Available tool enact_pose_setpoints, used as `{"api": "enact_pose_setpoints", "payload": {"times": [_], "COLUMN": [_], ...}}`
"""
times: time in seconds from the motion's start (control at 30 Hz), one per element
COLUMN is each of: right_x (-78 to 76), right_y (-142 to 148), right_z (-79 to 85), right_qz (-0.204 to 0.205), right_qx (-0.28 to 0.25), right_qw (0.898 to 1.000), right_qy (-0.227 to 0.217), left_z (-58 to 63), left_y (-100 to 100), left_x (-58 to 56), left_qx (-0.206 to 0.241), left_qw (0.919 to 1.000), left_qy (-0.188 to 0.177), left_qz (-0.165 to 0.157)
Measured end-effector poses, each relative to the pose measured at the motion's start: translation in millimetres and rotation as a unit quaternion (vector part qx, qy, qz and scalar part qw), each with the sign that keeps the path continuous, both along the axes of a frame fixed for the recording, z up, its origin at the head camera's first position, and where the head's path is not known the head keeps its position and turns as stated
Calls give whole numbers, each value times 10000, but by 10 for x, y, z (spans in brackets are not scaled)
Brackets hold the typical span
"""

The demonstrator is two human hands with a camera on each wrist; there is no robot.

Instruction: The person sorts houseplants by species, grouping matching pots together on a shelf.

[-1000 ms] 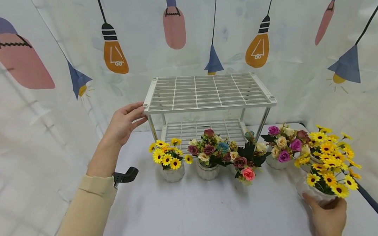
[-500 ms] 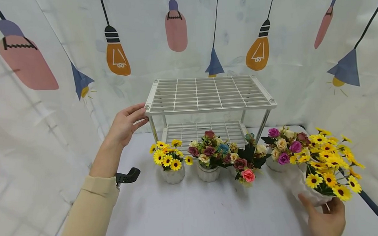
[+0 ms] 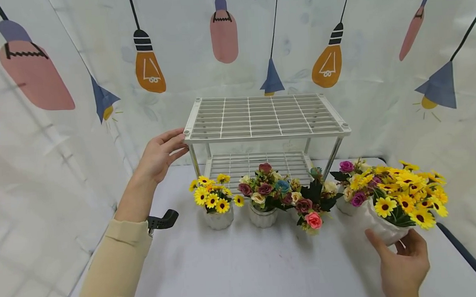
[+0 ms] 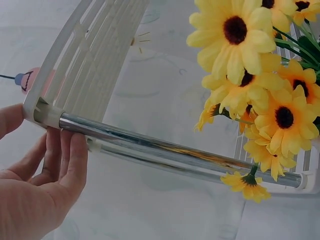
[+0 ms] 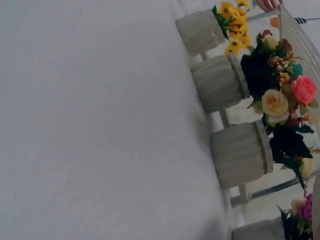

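My left hand (image 3: 158, 156) holds the front left corner of a white two-tier wire rack (image 3: 267, 138). In the left wrist view, its thumb is at the corner and its fingers touch the top of the chrome post (image 4: 150, 142). On the right, my right hand (image 3: 404, 265) grips a white flowerpot (image 3: 378, 225) of yellow daisy-like flowers (image 3: 407, 190) from below. That pot is tilted, with its flowers leaning right. Its flowers partly cover a pot of purple and cream roses (image 3: 358, 199) behind it.
Before the rack stand a small pot of yellow flowers (image 3: 219, 220), a pot of dark red and cream roses (image 3: 263, 217) and a pot with a coral rose (image 3: 314, 220). Behind the rack hangs a lamp-printed cloth (image 3: 239, 77). A dark bar (image 3: 466, 251) runs along the right edge.
My right hand has lifted the flowerpot slightly up and to the left, so its yellow flowers now overlap the purple roses. The left hand stays at the rack's corner.
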State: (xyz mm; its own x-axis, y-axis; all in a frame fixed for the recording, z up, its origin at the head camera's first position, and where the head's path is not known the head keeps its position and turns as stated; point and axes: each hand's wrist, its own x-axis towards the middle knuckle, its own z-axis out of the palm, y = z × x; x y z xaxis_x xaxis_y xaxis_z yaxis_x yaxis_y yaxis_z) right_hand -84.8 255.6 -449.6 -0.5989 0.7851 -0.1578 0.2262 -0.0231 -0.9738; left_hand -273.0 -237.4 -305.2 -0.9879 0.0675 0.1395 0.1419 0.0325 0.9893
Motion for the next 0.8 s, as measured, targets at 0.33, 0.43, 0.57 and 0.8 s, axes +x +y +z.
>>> {"api": "enact_pose_setpoints", "payload": {"times": [0.33,0.43,0.57,0.8], "right_x": [-171,-236,-320,-470], "right_y": [-252,-350,-436,-548], "right_z": [318,450,628,928], "right_qz": [502,663,880,1258], "right_qx": [58,-97,-341,-640], "right_qw": [9511,9368,9234,8762], "right_qy": [3048,3433,3721,4608], "left_z": [13,11,19,42], "left_y": [13,2,-3,-7], "left_x": [-5,1,17,22], "left_qx": [-52,-22,4,28], "left_qw": [10000,10000,10000,10000], "left_qy": [-35,-33,-51,-83], "left_qz": [63,60,34,-26]}}
